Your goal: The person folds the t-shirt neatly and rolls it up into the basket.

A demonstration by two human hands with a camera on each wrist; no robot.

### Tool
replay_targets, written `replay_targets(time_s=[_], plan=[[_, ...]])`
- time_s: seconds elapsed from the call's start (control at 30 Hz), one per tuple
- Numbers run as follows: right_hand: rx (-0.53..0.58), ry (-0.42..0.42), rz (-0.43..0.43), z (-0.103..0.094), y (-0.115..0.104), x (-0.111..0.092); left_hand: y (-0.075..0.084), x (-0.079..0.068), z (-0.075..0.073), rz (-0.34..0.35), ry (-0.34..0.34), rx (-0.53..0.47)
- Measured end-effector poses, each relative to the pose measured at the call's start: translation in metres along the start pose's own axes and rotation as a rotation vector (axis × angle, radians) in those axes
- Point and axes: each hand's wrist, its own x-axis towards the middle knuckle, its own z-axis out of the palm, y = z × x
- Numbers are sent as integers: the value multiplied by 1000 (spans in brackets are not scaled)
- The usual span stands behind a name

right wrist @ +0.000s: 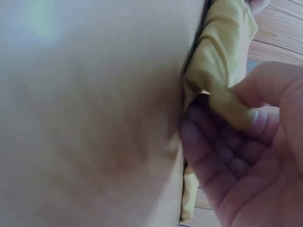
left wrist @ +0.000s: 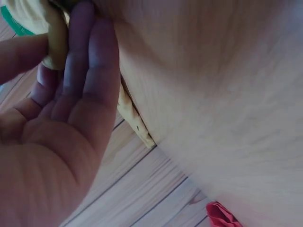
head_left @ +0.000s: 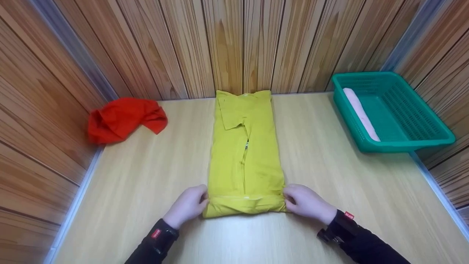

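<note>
A yellow shirt (head_left: 244, 157) lies folded into a long strip on the table, its collar end at the back wall. Its near end is turned up in a narrow band. My left hand (head_left: 189, 203) pinches the left end of that band; in the left wrist view the cloth sits between the thumb and fingers (left wrist: 100, 61). At the opposite end, my right hand (head_left: 307, 201) pinches the band's right corner. The right wrist view shows a flap of yellow cloth (right wrist: 227, 106) held between thumb and forefinger.
A crumpled red cloth (head_left: 124, 119) lies at the back left of the wooden table (head_left: 146, 176). At the back right stands a green basket (head_left: 406, 146) with a rolled pale pink cloth (head_left: 361, 113) inside. Wood-panelled walls (head_left: 227, 47) enclose the table at the back and sides.
</note>
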Motion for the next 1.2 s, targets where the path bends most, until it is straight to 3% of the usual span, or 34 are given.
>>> replay_targets(time_s=[0.3,0.37,0.47,0.63,0.9,1.0,1.2], plan=[[-159,-15,126,1,-9,5,3,7,12,31,64,191],[-211,29,119,2,-10,5,5,8,12,52,96,248],[-278,113,22,4,-11,5,7,9,14,104,131,347],[-331,145,-172,7,-20,7,13,6,18,173,74,450],[-376,76,-293,7,-49,1,34,-11,21,54,-95,468],[-370,72,-319,12,-55,0,38,-17,22,35,-141,428],[-393,71,-292,23,-59,-1,36,-21,22,-8,-202,371]])
